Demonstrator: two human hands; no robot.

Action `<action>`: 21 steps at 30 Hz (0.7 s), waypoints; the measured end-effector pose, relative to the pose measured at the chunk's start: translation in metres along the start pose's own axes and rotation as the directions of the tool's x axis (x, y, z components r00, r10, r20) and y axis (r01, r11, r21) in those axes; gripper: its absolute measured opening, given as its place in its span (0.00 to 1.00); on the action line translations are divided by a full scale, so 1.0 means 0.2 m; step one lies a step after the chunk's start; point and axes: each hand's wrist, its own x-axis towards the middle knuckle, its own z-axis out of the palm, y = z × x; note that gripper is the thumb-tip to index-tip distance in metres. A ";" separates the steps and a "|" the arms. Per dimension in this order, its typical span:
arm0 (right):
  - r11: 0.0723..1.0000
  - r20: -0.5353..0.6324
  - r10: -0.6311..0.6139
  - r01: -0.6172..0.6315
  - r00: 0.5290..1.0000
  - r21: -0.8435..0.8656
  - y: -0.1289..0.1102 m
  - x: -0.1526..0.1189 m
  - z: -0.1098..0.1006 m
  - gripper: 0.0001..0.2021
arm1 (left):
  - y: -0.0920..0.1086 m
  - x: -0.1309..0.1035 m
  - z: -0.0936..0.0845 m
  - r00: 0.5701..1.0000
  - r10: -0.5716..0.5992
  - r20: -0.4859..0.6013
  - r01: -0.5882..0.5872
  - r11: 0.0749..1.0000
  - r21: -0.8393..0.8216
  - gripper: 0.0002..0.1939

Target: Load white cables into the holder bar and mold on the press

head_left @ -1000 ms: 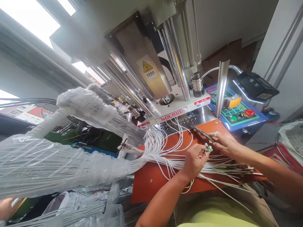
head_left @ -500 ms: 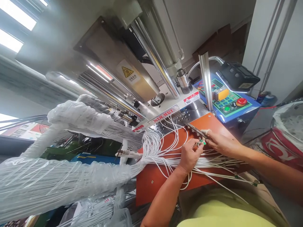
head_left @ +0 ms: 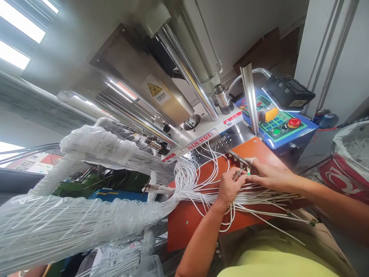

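Observation:
My left hand [head_left: 230, 187] pinches a small metal-ended connector [head_left: 238, 175] over the orange board [head_left: 184, 227]. Close on its right, my right hand [head_left: 263, 175] grips a narrow metal bar [head_left: 238, 157] that carries small parts along its side. A small green piece [head_left: 248, 173] shows between the fingertips of both hands. White cables [head_left: 190, 188] spread under my hands across the board, and some loop up to the press marked MIN-HUI [head_left: 201, 141].
Behind the board at the right is a blue control box [head_left: 302, 136] with a red button. Plastic-wrapped cable bundles [head_left: 86, 219] fill the left side. A lamp [head_left: 288, 92] hangs above the box, and a red and white sack [head_left: 343, 173] stands far right.
My left hand has shifted slightly left and turned a little. The fingers of my right hand have straightened near the green piece. The view has moved slightly.

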 end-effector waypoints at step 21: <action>0.999 -0.105 0.028 -0.024 0.994 0.039 -0.08 -0.02 0.03 0.20 | -0.07 0.05 -0.01 0.967 -0.192 -0.164 0.121 0.922 -0.369 0.16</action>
